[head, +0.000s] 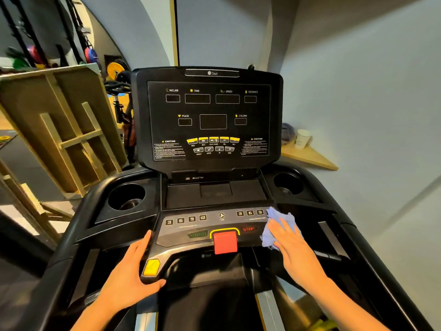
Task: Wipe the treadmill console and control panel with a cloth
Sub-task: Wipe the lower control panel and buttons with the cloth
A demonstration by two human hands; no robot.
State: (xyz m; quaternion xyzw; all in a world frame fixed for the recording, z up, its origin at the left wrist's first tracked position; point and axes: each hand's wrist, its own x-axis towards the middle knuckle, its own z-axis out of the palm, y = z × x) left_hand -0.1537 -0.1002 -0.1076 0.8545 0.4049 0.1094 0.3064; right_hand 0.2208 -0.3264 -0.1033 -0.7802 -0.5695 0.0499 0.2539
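The black treadmill console [210,80] stands upright ahead with dark display windows and yellow buttons. Below it lies the sloped control panel [205,226] with number keys, START and STOP labels and a red safety key [225,242]. My right hand [294,247] lies flat, fingers spread, pressing a light blue cloth [280,219] on the panel's right end, beside the STOP label. My left hand [130,271] grips the left end of the panel's front handle, next to a yellow button [150,267].
Round cup holders sit left [126,198] and right [287,185] of the tray under the console. A wooden frame [62,130] leans at the left. At the right, a wooden shelf [310,156] carries a white paper cup [302,138]. Weight plates hang at the back left.
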